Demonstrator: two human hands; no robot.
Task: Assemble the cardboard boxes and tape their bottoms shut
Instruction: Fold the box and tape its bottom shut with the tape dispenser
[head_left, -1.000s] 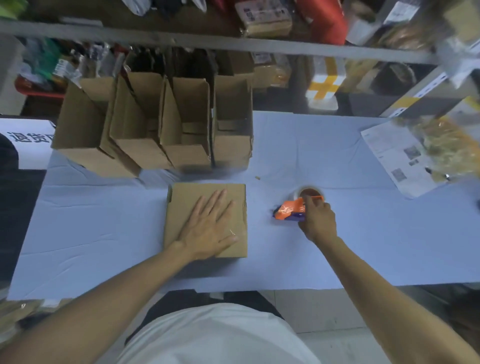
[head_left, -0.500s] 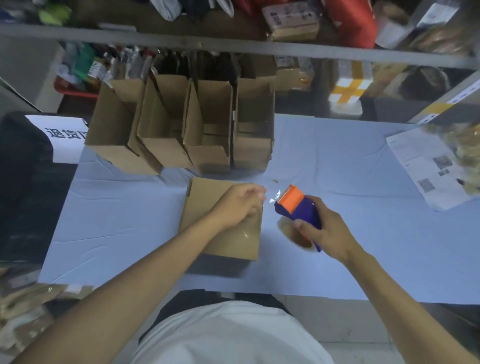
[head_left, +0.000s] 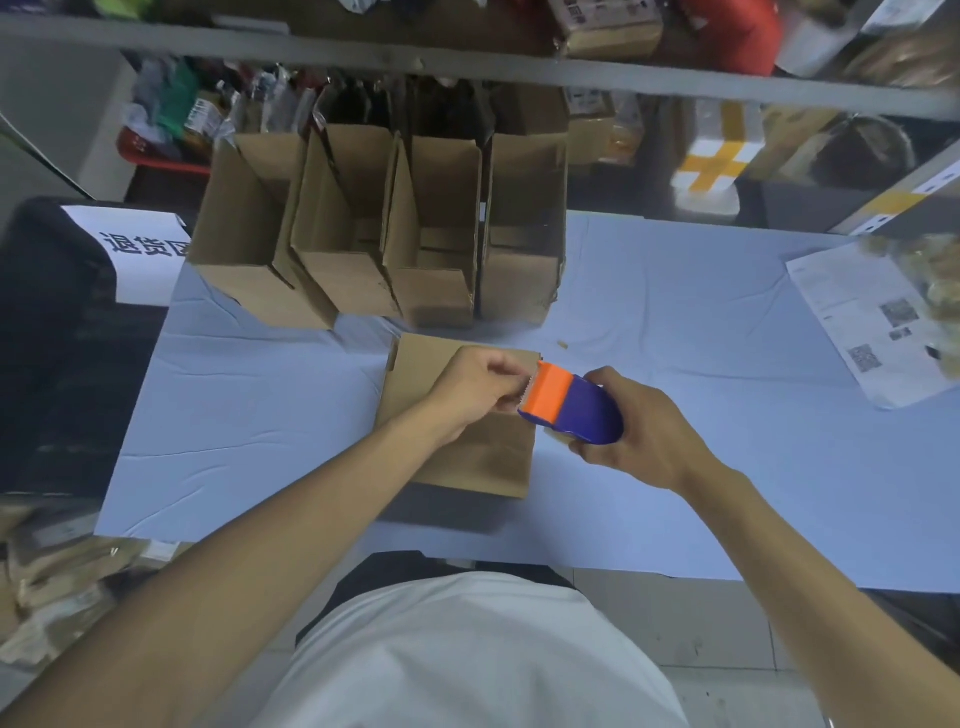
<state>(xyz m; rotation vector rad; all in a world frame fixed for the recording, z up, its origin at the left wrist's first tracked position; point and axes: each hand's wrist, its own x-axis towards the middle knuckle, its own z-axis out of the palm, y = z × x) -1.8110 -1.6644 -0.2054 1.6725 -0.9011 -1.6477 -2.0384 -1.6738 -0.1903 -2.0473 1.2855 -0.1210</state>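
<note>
A brown cardboard box (head_left: 478, 457) lies bottom-up on the pale blue table (head_left: 249, 415), its flaps folded flat. My right hand (head_left: 639, 431) grips an orange and blue tape dispenser (head_left: 571, 408) just above the box's right edge. My left hand (head_left: 480, 389) hovers over the box and pinches the tape end at the dispenser's orange cutter. Several assembled boxes (head_left: 384, 228) stand open-topped in a row at the back of the table.
A printed paper sheet (head_left: 867, 322) lies at the table's right edge. A white sign with dark characters (head_left: 140, 249) sits at the far left. A grey shelf rail (head_left: 467, 67) with assorted packages runs behind the table.
My right hand lifted the tape dispenser off the table and brought it to the box. My left hand left the box top and took hold of the tape end.
</note>
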